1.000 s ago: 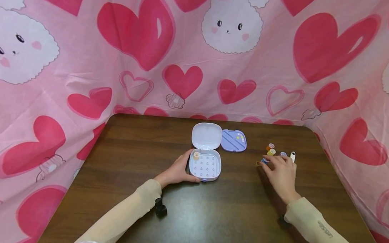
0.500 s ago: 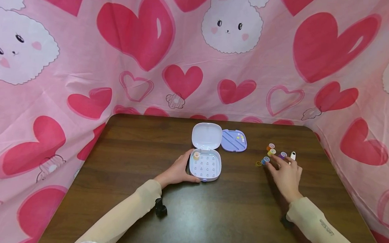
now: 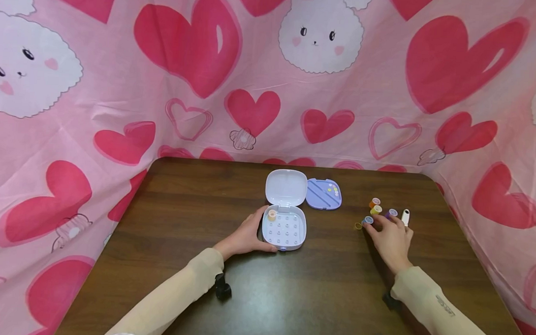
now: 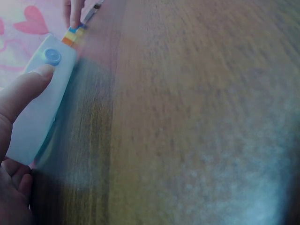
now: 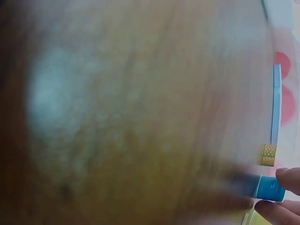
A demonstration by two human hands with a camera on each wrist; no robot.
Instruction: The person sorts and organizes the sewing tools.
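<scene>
Two hands are at work well apart: the left hand [image 3: 244,236] is wrapped around the near-left side of a white box [image 3: 297,245], its thumb along the front beside a round blue latch [image 4: 52,56], while the right hand [image 3: 388,243], well to the right of the box, pinches a blue spool [image 3: 368,221] between thumb and finger. Whether its other fingers touch the purple spool [image 3: 391,213], also right of the box, cannot be told. Inside the box's back-left corner sits a peach spool [image 3: 272,215], with rows of small pegs over the rest of its floor; the box's lid [image 3: 286,188] stands open at its back. Right of the box, nearer to it than the blue spool, lies a dimpled gold ring [image 5: 269,155]; farther right are a yellow spool [image 3: 376,210], an orange spool [image 3: 375,203] and, outermost, a slim white tool [image 3: 405,217]. Just beside the lid, behind and right of the box, a lilac tray [image 3: 316,201] holds small white and yellow pieces. Under the box spreads a dark wooden tabletop [image 3: 317,287], and beyond it hangs pink fabric [image 3: 368,82] printed with hearts and rabbits.
</scene>
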